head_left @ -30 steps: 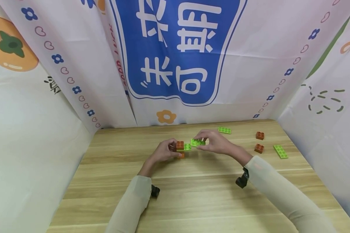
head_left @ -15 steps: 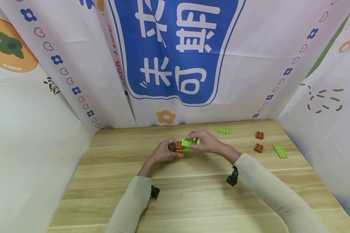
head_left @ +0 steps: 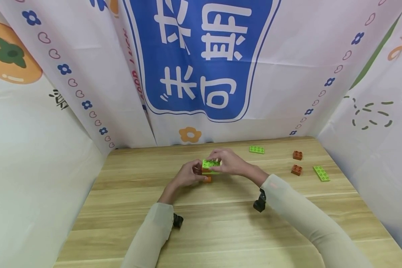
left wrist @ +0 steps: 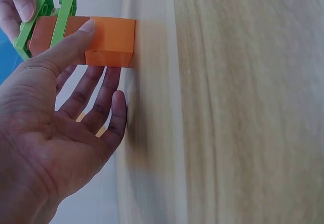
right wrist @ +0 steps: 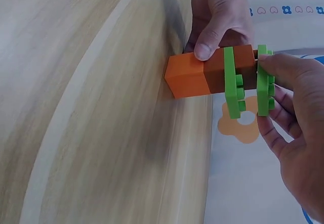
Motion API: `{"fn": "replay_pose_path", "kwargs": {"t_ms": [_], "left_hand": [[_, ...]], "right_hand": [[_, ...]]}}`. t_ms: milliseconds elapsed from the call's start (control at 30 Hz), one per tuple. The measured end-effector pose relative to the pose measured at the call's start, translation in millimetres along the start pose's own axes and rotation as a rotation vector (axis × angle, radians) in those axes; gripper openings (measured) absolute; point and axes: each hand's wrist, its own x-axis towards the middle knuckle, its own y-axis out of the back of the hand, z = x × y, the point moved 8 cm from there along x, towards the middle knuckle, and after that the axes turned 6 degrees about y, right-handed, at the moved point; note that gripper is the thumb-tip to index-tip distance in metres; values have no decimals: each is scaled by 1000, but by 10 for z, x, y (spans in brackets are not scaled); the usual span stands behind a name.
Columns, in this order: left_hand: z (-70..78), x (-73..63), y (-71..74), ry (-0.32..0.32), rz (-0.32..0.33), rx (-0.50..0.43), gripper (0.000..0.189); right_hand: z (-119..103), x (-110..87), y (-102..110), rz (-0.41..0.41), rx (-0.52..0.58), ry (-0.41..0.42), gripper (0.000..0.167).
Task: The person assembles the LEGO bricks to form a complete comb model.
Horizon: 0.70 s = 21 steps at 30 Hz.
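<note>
A small tower of toy building bricks stands on the table in front of me. Its base is an orange brick, then a brown brick, a green plate and another brown brick. My left hand grips the tower low down, thumb on the orange brick and fingers behind. My right hand pinches a second green plate between thumb and fingers, right at the studs of the upper brown brick. Both plates jut out to the right, roughly parallel.
On the wooden table, a loose green plate lies near the back edge. Farther right are two brown bricks and another green plate. Printed cloth walls in the back and both sides.
My right hand has moved left with the green plate, from beside the tower to over its top brown brick. The left hand has stayed in place around the tower.
</note>
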Motion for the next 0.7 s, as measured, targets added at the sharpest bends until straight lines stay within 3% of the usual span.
{"fn": "replay_pose_path", "kwargs": {"t_ms": [700], "left_hand": [[8, 14, 2, 6, 1, -4, 30]], "right_hand": [[-82, 138, 23, -116, -13, -58, 34]]}}
